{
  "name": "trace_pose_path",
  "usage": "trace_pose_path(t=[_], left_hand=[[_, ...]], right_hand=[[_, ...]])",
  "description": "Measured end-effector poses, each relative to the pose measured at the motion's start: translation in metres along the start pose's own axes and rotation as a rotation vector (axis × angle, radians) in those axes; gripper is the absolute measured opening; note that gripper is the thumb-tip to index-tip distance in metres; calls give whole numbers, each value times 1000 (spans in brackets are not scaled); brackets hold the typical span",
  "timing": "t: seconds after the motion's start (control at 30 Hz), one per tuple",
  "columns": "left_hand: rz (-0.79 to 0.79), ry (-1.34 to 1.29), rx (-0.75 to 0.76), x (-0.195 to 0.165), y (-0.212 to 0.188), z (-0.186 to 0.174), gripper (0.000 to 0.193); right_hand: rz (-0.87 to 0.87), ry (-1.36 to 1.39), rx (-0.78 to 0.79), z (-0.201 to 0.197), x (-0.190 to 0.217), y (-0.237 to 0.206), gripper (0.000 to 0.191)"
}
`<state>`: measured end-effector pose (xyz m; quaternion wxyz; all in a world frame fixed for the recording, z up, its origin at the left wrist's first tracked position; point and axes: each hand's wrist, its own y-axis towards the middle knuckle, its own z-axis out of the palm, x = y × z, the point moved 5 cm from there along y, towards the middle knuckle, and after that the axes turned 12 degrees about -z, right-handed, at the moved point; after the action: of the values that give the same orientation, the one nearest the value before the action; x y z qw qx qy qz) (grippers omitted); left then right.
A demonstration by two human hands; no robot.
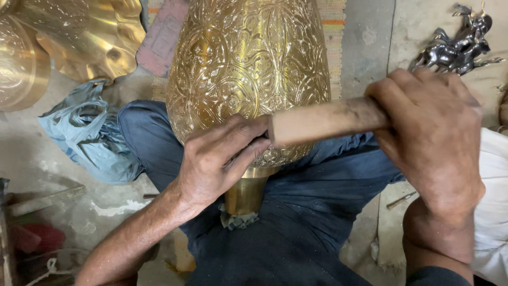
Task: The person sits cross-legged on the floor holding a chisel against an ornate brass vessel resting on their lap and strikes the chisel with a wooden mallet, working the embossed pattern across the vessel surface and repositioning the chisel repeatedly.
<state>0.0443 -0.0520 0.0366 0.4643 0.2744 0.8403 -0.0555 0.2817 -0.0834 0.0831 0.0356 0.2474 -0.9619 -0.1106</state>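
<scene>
- at 10 o'clock, top left corner: scalloped brass dish (pixel 90 37) with wavy rim, shiny gold, overlapping a second rounded brass piece (pixel 18 58) cut by the left edge.
- at 9 o'clock: crumpled pale blue cloth (pixel 87 132) on the grey floor (pixel 32 159), touching the dark trouser knee (pixel 145 137).
- at 8 o'clock, low left: wooden stick (pixel 45 198) lying flat, red blurred object (pixel 37 237) just below it; kind not tellable.
- at 7 o'clock rising toward centre: left hand (pixel 217 159), fingers curled and pinched together against the lower belly of the vase, fingertips touching the near end of the wooden handle; whether a small tool sits inside the pinch, cannot tell.
- at 12 o'clock down to centre: large engraved brass vase (pixel 248 63), covered in floral relief, lying with its narrow plain neck (pixel 246 193) pointing down toward 6 o'clock, resting across the lap between the crossed legs; scrap of grey cloth (pixel 238 220) under the neck.
- just right of centre, at 3 o'clock from the left hand: thick wooden handle (pixel 323 121), pale and smudged, running nearly level from the vase toward the right.
- at 3 o'clock: right hand (pixel 434 137), closed tight around the far end of the handle, knuckles up, well apart from the vase itself.
- at 4 o'clock: thin metal nail-like rod (pixel 400 200) on the floor beside the thigh.
- at 1 o'clock, top right: dark metal horse figurine (pixel 455 50) on the floor.
- at far 4 o'clock edge: white cloth (pixel 492 201), partly cut off.
</scene>
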Motion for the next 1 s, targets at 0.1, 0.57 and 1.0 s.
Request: trace_pose_path(t=[0.1, 0.57, 1.0], left_hand=[[1, 2, 7, -1, -1, 0, 29], [-9, -35, -4, -4, 2, -3, 32], [7, 21, -4, 0, 1, 0, 32]], right_hand=[[384, 554, -97, 5, -15, -10, 30], [174, 290, -208, 5, -8, -20, 26], [1, -27, -19, -2, 4, -10, 33]])
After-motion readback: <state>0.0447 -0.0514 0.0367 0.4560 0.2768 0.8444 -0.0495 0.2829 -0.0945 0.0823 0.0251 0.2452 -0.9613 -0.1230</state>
